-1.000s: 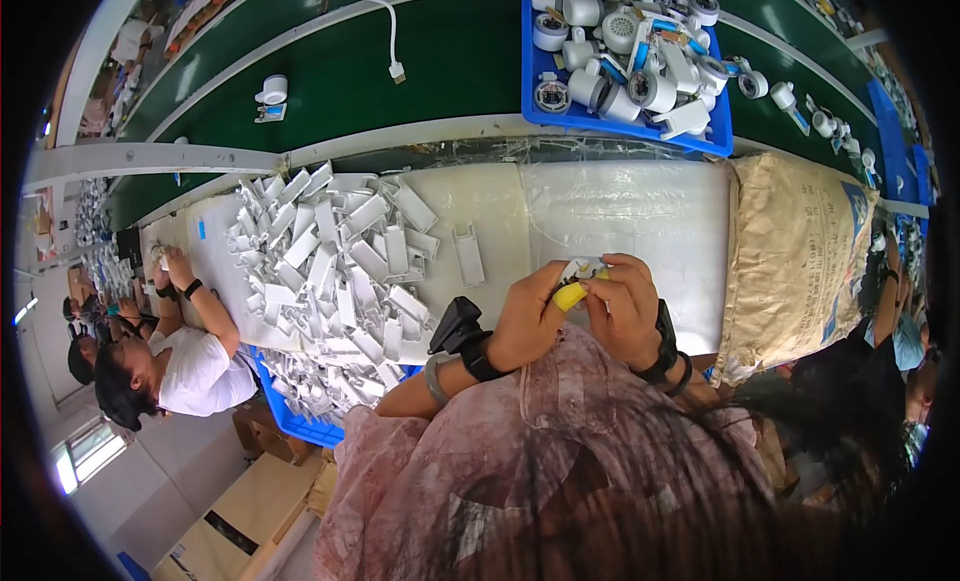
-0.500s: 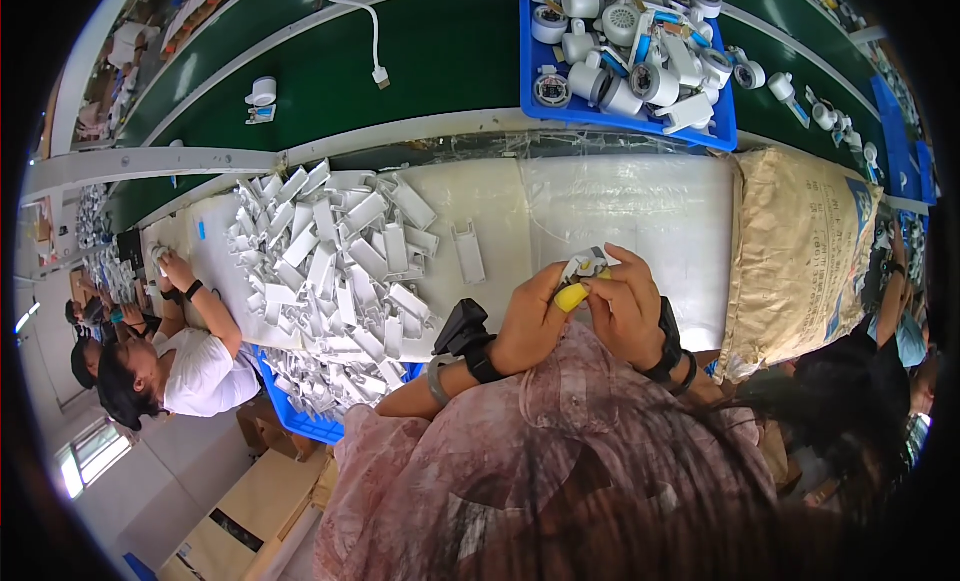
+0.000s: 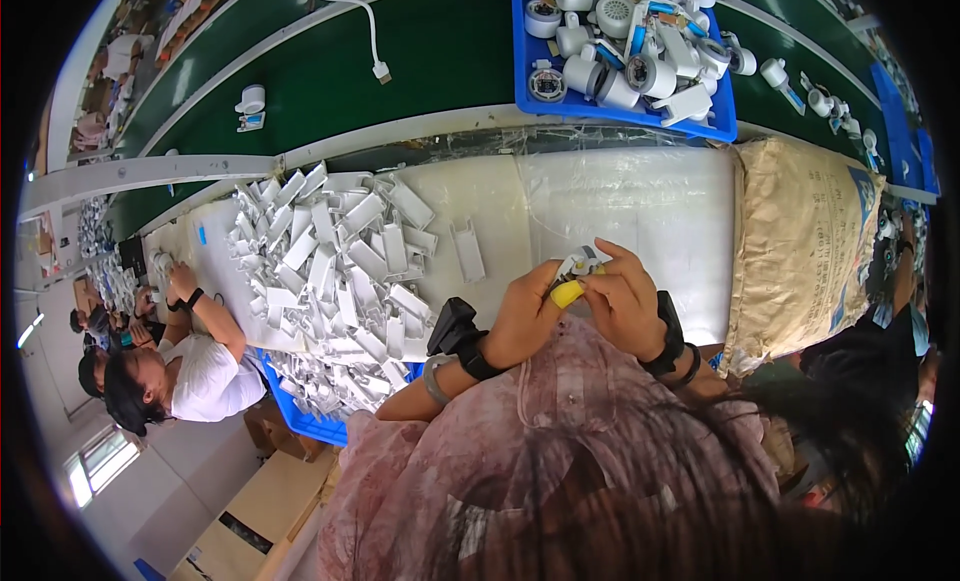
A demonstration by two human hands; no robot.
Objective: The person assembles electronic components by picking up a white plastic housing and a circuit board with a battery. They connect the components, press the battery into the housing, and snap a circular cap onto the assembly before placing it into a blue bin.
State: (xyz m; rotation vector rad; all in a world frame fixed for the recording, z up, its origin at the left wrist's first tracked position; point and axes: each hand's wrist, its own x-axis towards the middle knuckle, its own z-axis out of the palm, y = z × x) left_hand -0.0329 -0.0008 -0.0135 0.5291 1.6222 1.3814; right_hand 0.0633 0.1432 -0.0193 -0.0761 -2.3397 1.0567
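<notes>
Close in front of my chest, both hands hold a small white-and-grey plastic part (image 3: 582, 263) with a bright yellow piece (image 3: 566, 295) at its near side. My left hand (image 3: 522, 316) is closed round its left side, fingers bent. My right hand (image 3: 622, 303) pinches from the right, thumb by the yellow piece and index finger raised over the top. Fingers hide much of the part, so its exact kind is unclear. Left of my hands, a single white channel-shaped plastic housing (image 3: 466, 252) lies apart from a large heap of similar housings (image 3: 325, 256).
A blue crate (image 3: 625, 118) of white round-headed devices stands on the green shelf. A brown paper sack (image 3: 790, 256) bounds the right side. Below the heap, another blue bin (image 3: 310, 422) holds more housings. A white cable (image 3: 372, 26) hangs behind. A co-worker (image 3: 205, 366) sits at left.
Both hands stay on the part with the yellow piece, shifting only slightly. The view has moved a little. At left, the co-worker's hands and head have moved slightly.
</notes>
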